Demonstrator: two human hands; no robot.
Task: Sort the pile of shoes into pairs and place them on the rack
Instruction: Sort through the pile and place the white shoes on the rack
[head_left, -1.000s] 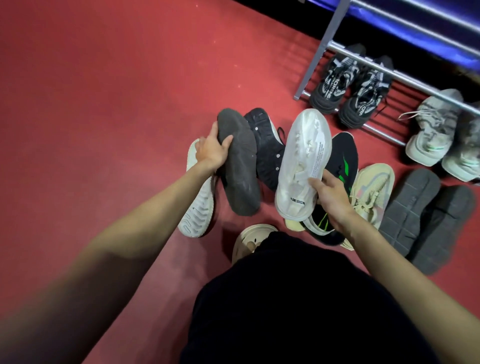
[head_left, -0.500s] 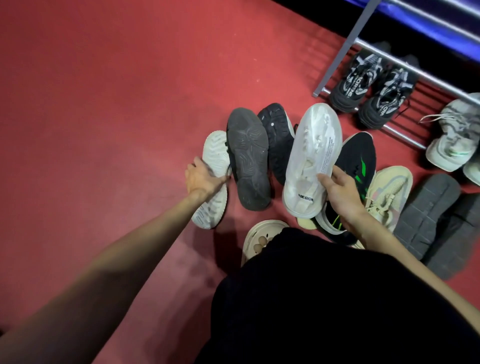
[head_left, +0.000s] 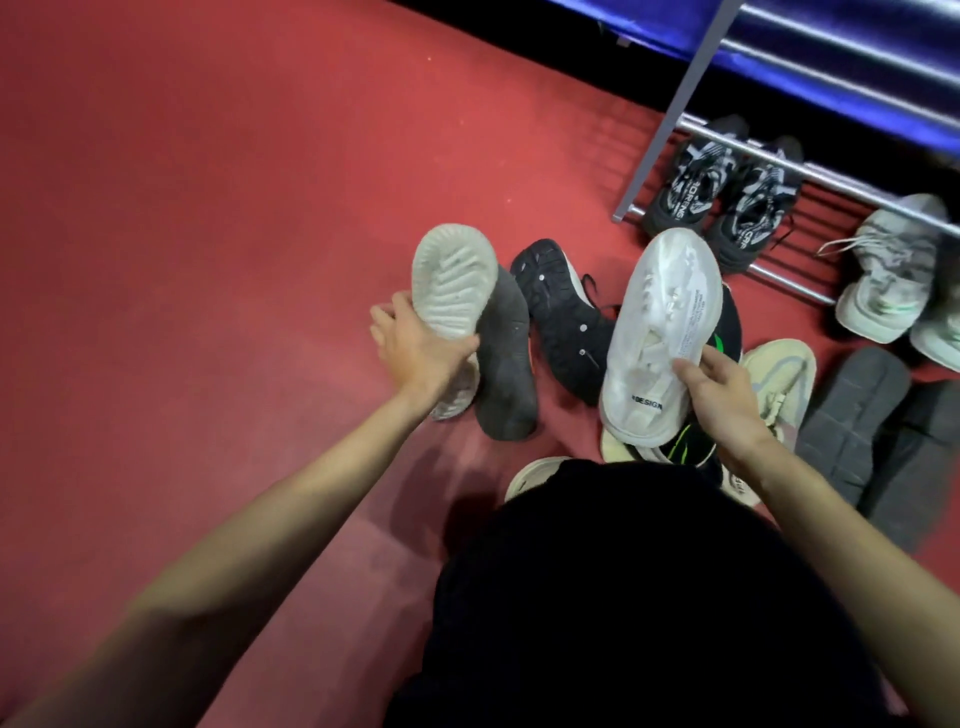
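Observation:
My left hand grips a white shoe with a ridged sole, lifted off the red floor with its sole facing me. My right hand holds a second white shoe, sole up, with printed text on it. Between them on the floor lie a dark grey shoe, sole up, and a black shoe on its side. A black shoe with green stripes and a beige sneaker lie under and beside my right hand. The metal shoe rack stands at the upper right.
On the rack's lowest bars sit a black-and-white patterned pair and a pale grey pair. Two dark grey shoes lie soles up at the right. A cream shoe pokes out by my dark-clothed knee. Open red floor stretches left.
My left hand let go of the dark grey shoe, which now lies on the floor, then took hold of the ridged white shoe and lifted it sole up. My right hand kept its white shoe.

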